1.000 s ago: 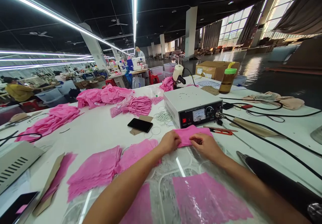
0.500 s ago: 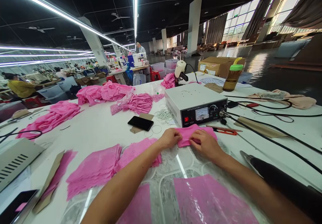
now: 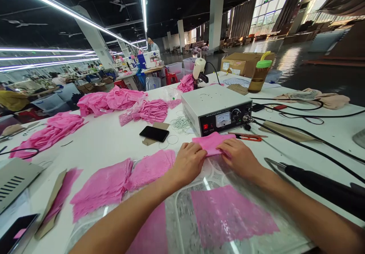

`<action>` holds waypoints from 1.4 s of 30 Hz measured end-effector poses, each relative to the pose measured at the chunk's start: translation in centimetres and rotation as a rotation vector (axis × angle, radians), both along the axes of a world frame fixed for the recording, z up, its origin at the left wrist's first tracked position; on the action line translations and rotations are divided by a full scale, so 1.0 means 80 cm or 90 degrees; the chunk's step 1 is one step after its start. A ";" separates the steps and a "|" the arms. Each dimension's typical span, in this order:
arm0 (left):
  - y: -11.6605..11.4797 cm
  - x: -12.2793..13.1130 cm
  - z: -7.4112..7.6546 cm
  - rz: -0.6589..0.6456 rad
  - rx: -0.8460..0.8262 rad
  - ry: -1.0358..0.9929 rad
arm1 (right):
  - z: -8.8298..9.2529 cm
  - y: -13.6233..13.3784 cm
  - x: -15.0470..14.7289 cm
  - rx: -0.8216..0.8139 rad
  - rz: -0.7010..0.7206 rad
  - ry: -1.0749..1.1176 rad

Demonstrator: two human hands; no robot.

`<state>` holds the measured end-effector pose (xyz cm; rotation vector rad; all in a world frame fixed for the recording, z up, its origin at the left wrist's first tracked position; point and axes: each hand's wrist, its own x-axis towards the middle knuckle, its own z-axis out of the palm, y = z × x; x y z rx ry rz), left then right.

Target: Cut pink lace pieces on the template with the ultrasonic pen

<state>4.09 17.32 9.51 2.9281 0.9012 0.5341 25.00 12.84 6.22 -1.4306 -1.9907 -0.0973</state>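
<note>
In front of the grey control box (image 3: 216, 103), a folded piece of pink fabric (image 3: 211, 142) lies between my hands. My left hand (image 3: 188, 161) has its fingers curled closed on the fabric's left near edge. At the right side, my right hand (image 3: 238, 155) pinches the same piece, thumb tucked under the fingers. Two piles of cut pink fabric pieces, a taller stack (image 3: 99, 189) and a lower one (image 3: 152, 168), lie left of my left hand. Nearer me, a single flat pink piece (image 3: 228, 216) rests on the clear plastic sheet, below both wrists.
A black handheld tool (image 3: 313, 183) lies right of my right forearm, with cables behind it. Orange-handled snips (image 3: 249, 137) lie just beyond my right hand. A phone (image 3: 154, 133), elastic loops (image 3: 181, 123), pink garment heaps (image 3: 114, 100) and a green-lidded bottle (image 3: 259, 77) stand farther back.
My left hand has turned and curled further over the near edge of the pink fabric. My right hand keeps its pinch. The view has shifted slightly.
</note>
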 end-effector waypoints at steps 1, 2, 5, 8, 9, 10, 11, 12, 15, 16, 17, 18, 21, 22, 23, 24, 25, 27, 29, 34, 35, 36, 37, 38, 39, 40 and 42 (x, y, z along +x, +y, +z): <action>-0.011 -0.011 -0.001 -0.024 0.006 -0.007 | 0.000 -0.014 0.002 0.001 0.003 -0.005; -0.025 -0.022 -0.003 -0.049 0.009 -0.013 | 0.000 -0.030 0.004 0.002 0.007 -0.007; -0.070 -0.050 -0.013 -0.123 0.005 -0.030 | -0.004 -0.085 0.004 0.008 0.030 -0.006; -0.109 -0.064 -0.023 -0.172 -0.011 -0.054 | -0.010 -0.131 0.004 0.029 0.086 -0.013; -0.117 -0.066 -0.024 -0.188 -0.015 -0.059 | -0.012 -0.142 0.005 0.028 0.100 -0.019; -0.123 -0.066 -0.025 -0.203 -0.019 -0.059 | -0.013 -0.151 0.006 0.021 0.109 -0.026; -0.126 -0.066 -0.025 -0.217 -0.023 -0.056 | -0.014 -0.157 0.008 0.011 0.111 -0.031; -0.128 -0.065 -0.025 -0.229 -0.024 -0.052 | -0.014 -0.162 0.010 0.004 0.112 -0.035; -0.127 -0.063 -0.020 -0.250 -0.029 -0.033 | -0.013 -0.172 0.014 -0.009 0.106 -0.032; -0.126 -0.062 -0.017 -0.252 -0.032 -0.026 | -0.013 -0.174 0.015 -0.016 0.102 -0.027; -0.126 -0.062 -0.014 -0.251 -0.041 -0.019 | -0.012 -0.177 0.016 -0.028 0.095 -0.020; -0.126 -0.062 -0.011 -0.246 -0.057 -0.012 | -0.012 -0.180 0.016 -0.042 0.088 -0.009; -0.126 -0.062 -0.007 -0.224 -0.112 -0.004 | -0.012 -0.188 0.017 -0.076 0.059 0.041; -0.126 -0.063 -0.007 -0.220 -0.120 -0.006 | -0.012 -0.191 0.019 -0.087 0.051 0.057; -0.126 -0.064 -0.008 -0.218 -0.119 -0.009 | -0.012 -0.193 0.020 -0.100 0.044 0.072; -0.126 -0.064 -0.010 -0.218 -0.113 -0.014 | -0.012 -0.194 0.022 -0.114 0.040 0.085; -0.126 -0.065 -0.013 -0.216 -0.109 -0.020 | -0.011 -0.196 0.025 -0.131 0.039 0.095; -0.127 -0.066 -0.016 -0.203 -0.120 -0.033 | -0.010 -0.197 0.030 -0.161 0.047 0.112; -0.128 -0.067 -0.016 -0.185 -0.152 -0.047 | -0.008 -0.196 0.035 -0.177 0.060 0.132; -0.132 -0.067 -0.009 -0.170 -0.196 -0.059 | -0.002 -0.194 0.042 -0.189 0.065 0.150; -0.133 -0.068 -0.008 -0.169 -0.196 -0.058 | -0.001 -0.194 0.042 -0.192 0.064 0.148; -0.133 -0.068 -0.008 -0.168 -0.195 -0.056 | -0.001 -0.195 0.043 -0.198 0.065 0.146; -0.134 -0.069 -0.008 -0.168 -0.195 -0.055 | -0.002 -0.196 0.044 -0.207 0.067 0.143; -0.135 -0.069 -0.008 -0.166 -0.196 -0.053 | -0.003 -0.196 0.044 -0.216 0.069 0.141; -0.136 -0.069 -0.008 -0.163 -0.198 -0.053 | -0.004 -0.197 0.045 -0.225 0.071 0.140; -0.136 -0.069 -0.008 -0.159 -0.199 -0.053 | -0.005 -0.198 0.046 -0.231 0.074 0.140; -0.137 -0.069 -0.008 -0.147 -0.205 -0.057 | -0.007 -0.199 0.048 -0.244 0.078 0.143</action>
